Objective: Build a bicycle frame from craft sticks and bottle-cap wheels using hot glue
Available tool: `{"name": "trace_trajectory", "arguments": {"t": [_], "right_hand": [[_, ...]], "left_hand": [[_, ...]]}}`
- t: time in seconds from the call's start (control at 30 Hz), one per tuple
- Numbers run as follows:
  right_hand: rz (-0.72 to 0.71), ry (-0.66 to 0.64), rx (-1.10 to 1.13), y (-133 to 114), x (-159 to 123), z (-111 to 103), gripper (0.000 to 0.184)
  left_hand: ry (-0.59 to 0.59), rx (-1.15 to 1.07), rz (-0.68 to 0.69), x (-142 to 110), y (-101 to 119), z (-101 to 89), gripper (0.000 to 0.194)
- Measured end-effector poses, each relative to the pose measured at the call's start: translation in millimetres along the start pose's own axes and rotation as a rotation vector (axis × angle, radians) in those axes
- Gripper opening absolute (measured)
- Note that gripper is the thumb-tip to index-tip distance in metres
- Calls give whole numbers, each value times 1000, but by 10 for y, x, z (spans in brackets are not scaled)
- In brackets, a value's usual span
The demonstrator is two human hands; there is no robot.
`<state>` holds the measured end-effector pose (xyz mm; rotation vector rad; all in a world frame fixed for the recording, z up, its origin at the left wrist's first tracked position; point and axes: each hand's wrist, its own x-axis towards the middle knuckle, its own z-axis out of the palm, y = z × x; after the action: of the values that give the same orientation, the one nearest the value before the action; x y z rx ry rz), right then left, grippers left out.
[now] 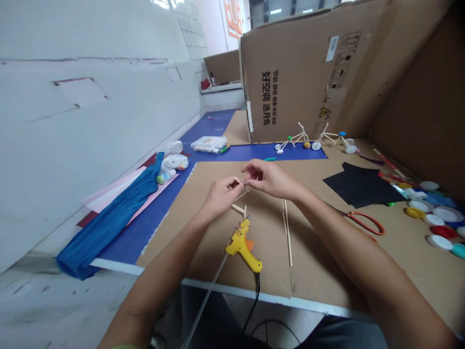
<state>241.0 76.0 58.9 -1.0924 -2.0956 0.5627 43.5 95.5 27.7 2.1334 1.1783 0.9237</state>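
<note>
Thin sticks [239,209] on a cardboard-covered surface [212,254]

Several straight, pale sticks lie beneath the hands; two more lie to the right, roughly parallel. Left hand [222,195] and right hand [268,178]: fingers pinched closed, tips meeting above the sticks; any item between them is too small to tell. One yellow, pistol-shaped glue gun [240,245] lies nearer the person, nozzle directed toward the sticks. One pair of scissors [350,214], with looped orange handles, lies to the right. Two angular stick frames [316,145] with round wheels stand before one large cardboard box [298,87].
</note>
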Motion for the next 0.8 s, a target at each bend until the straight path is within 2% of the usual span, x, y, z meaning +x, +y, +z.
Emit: {"name": "trace_trajectory", "arguments": {"t": [0.07,0.13,0.27,0.37,0.47,0.57,0.67,0.8], "right_hand": [[7,7,-26,83,14,32,15],[-6,-16,-115,148,24,65,10],[-15,-70,-230,233,33,78,14],[56,-121,-350,356,29,82,18],[140,-227,-441,513,8,161,19],[147,-308,-472,608,-22,294,18],[156,-334,-505,627,-41,399,19],[130,-368,-526,612,-46,453,21]], "left_hand": [[52,-255,-109,12,-28,29,31],[102,-410,-168,17,-58,65,37],[132,-446,-214,-12,-115,89,47],[160,-289,-188,-113,-200,12,49],[275,-53,-128,-278,-339,-98,34],[226,270,62,-441,-492,-158,16],[158,450,236,-550,-624,-138,14],[131,538,269,-628,-749,-52,13]]}}
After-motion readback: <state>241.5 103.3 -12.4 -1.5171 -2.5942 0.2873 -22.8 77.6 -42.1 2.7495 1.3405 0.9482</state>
